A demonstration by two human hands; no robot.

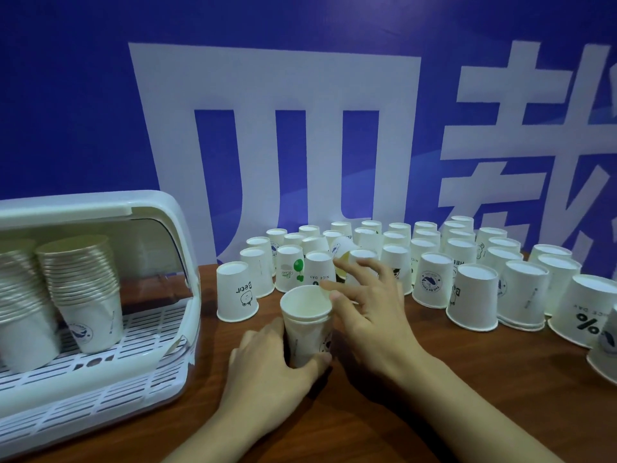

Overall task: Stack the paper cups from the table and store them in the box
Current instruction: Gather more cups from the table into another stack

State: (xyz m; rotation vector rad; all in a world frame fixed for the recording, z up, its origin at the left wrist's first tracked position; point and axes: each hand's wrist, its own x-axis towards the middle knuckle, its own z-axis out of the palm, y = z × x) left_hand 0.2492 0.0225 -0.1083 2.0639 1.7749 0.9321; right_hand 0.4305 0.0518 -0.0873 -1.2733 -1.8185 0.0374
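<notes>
My left hand [267, 365] grips a short stack of upright white paper cups [309, 325] standing on the wooden table. My right hand [364, 299] hovers just right of the stack's rim, fingers spread, reaching among upside-down cups; a tilted cup [344, 247] lies by its fingertips, and contact is unclear. Many white printed paper cups [474, 295] stand upside down in rows behind and to the right. On the left stands the white plastic storage box [167, 212], lid raised. Inside it, two tall cup stacks [83, 282] rest on its slatted tray.
A blue wall banner [100, 111] with large white characters rises right behind the cups. The brown wooden table [434, 396] extends toward me. The box's slatted white tray [110, 385] juts out toward the front left. Cups on the far right reach the frame edge.
</notes>
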